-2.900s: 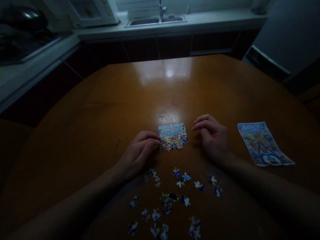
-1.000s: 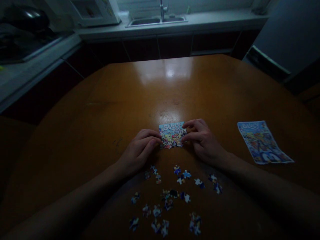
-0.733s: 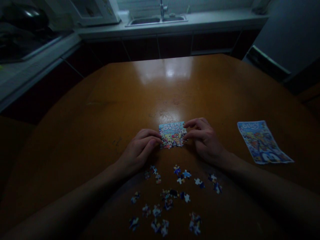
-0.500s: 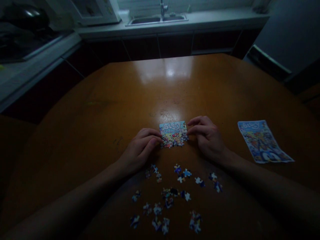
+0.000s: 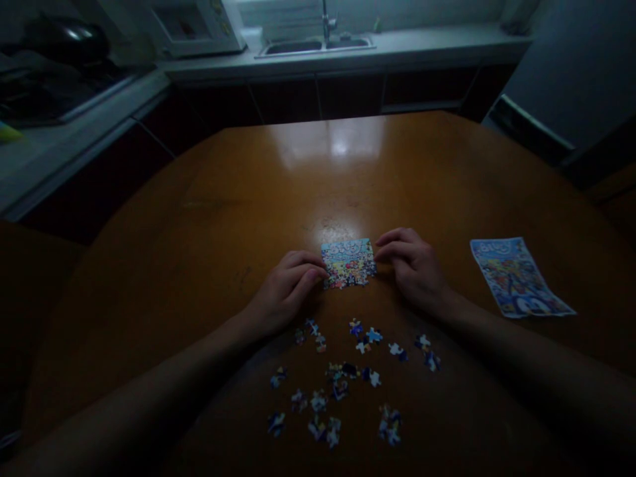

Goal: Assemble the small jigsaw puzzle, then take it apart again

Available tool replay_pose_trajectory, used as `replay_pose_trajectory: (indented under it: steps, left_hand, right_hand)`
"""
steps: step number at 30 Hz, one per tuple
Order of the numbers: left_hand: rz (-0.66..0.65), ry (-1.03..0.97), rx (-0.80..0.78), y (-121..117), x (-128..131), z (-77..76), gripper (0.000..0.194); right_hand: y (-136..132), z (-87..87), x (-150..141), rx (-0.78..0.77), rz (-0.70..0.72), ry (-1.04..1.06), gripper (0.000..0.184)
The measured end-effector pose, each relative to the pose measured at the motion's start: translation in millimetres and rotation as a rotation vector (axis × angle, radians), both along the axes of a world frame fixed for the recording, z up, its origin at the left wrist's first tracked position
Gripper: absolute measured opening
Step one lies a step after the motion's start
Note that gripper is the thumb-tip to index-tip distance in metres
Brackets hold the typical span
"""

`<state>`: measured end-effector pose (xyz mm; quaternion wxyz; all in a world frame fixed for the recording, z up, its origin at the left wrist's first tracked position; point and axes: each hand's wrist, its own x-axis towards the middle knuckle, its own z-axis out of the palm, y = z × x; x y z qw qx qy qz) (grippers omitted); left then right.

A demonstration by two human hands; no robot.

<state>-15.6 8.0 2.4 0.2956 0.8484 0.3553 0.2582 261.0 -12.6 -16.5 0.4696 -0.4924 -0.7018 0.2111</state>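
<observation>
A small, partly assembled jigsaw (image 5: 348, 263) lies flat on the brown wooden table (image 5: 223, 218). My left hand (image 5: 285, 289) rests on the table with curled fingers whose tips press the jigsaw's left edge. My right hand (image 5: 412, 265) lies at the jigsaw's right edge, fingers bent and together, tips touching it. Neither hand lifts anything. Several loose puzzle pieces (image 5: 342, 381) are scattered on the table between my forearms, nearer to me.
A colourful printed sheet (image 5: 517, 277) lies flat at the right of the table. Beyond the table runs a kitchen counter with a sink (image 5: 318, 45) and a white microwave (image 5: 196, 25). A stove with a dark pan (image 5: 69, 41) is at the far left.
My right hand moved in from the right, touched the jigsaw's right edge, then drew its fingertips slightly back to that edge. My left hand stayed put. The view shifted a little.
</observation>
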Motion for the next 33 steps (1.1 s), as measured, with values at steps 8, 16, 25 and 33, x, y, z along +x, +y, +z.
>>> replay_pose_trajectory:
  steps: [8,16,25,33]
  left_hand:
    - [-0.007,0.021,0.023,1.5,-0.4,-2.7,0.030]
    - [0.045,0.052,0.027,0.5,-1.0,-4.1,0.024]
    - [0.047,0.039,0.060,1.9,-2.0,-7.9,0.028]
    - [0.060,0.007,0.034,2.1,-0.8,-5.7,0.017]
  right_hand:
    - [1.6,-0.3,-0.6,-0.013,-0.039,0.011,0.032]
    - [2.3,-1.1,-0.4,-0.047,-0.029,0.041,0.028]
    - [1.7,-0.4,-0.8,-0.034,-0.036,0.029,0.028]
    - [2.4,-1.5,-0.2,-0.027,-0.028,-0.007,0.023]
